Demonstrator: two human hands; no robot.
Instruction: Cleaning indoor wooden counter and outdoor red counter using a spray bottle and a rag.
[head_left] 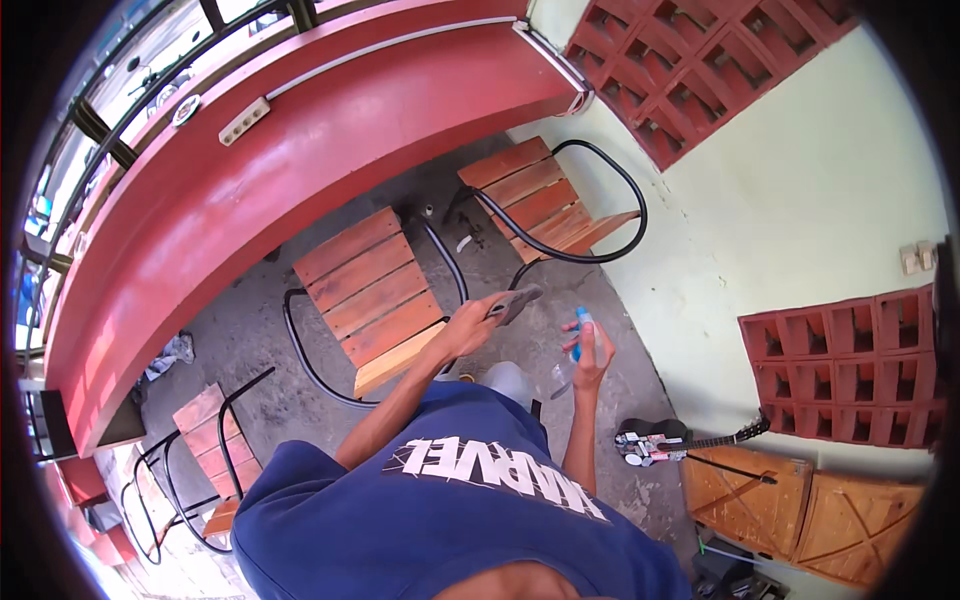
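My left hand (468, 326) is raised over the front corner of a wooden slat chair (370, 290) and grips a grey cloth (516, 300) that sticks out to the right. Close beside it, my right hand (590, 365) holds a small clear spray bottle with a blue top (583, 335) upright, above the grey concrete floor. The two hands are about a hand's width apart. My blue shirt (440, 510) fills the lower middle of the view.
A second slat chair (535, 195) with a black tube frame stands behind, and more chairs (215, 430) at lower left. A long red counter (250, 180) with a power strip (244, 120) curves along the left. A small guitar (680, 440) and wooden crates (800, 500) lie at right.
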